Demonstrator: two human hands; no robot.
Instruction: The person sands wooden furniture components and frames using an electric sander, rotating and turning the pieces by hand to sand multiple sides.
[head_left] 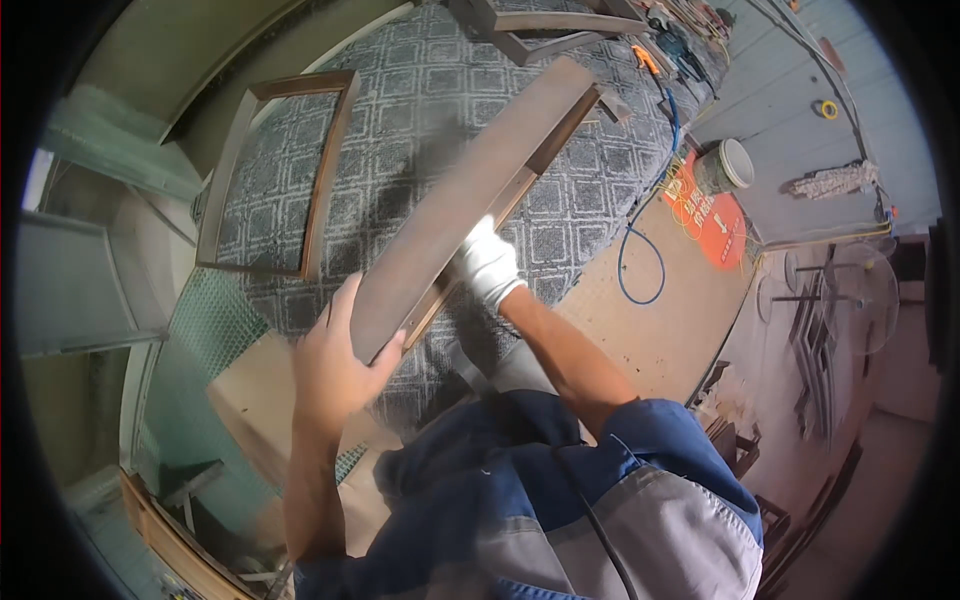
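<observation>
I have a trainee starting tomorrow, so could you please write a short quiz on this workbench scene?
1. True or false: the left hand is bare.
2. What does the right hand wear? A) a white glove B) nothing C) a black mitten
3. What do both hands grip?

Key:
1. True.
2. A.
3. The long brown wooden frame piece, held above the patterned grey cloth, with a second wooden frame lying to its left.

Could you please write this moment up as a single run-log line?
left hand: grips near end of brown frame piece | right hand: white-gloved, against its right edge | surface: patterned grey cloth | nearby: second frame
</observation>
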